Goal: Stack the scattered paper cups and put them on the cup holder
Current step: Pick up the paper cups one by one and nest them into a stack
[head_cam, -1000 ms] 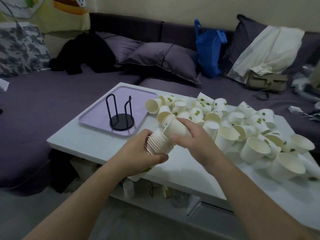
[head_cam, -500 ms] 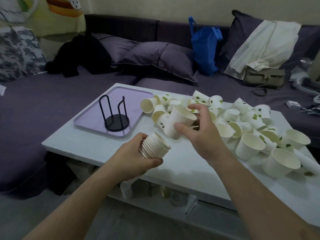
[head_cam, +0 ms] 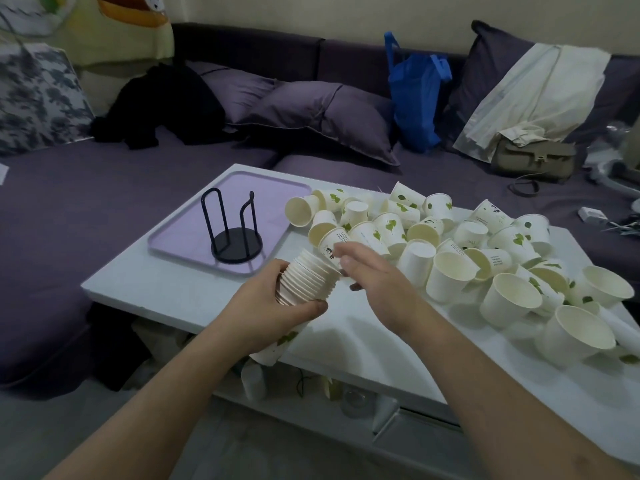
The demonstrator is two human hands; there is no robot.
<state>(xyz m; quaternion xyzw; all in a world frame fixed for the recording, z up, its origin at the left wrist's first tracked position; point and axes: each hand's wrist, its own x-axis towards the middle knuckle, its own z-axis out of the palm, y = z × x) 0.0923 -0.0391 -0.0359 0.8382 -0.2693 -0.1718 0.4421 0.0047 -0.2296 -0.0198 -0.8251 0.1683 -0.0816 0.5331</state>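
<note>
Building the stack of cups (head_cam: 306, 282) before it goes to the cup holder (head_cam: 234, 231).

Our left hand (head_cam: 268, 306) wraps its fingers round the nested stack, tilted mouth-up toward the pile so cups slide in easily. Our right hand (head_cam: 372, 277) sits just beside the stack's mouth, fingers loosely extended and holding nothing we can see. Loose cups (head_cam: 446, 252) crowd the table (head_cam: 166, 289); the holder stands empty on the purple tray (head_cam: 180, 237).

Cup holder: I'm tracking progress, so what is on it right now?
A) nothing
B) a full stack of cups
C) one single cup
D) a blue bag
A: the black cup holder stands bare on the purple tray, while the left hand grips the stack of cups.
</note>
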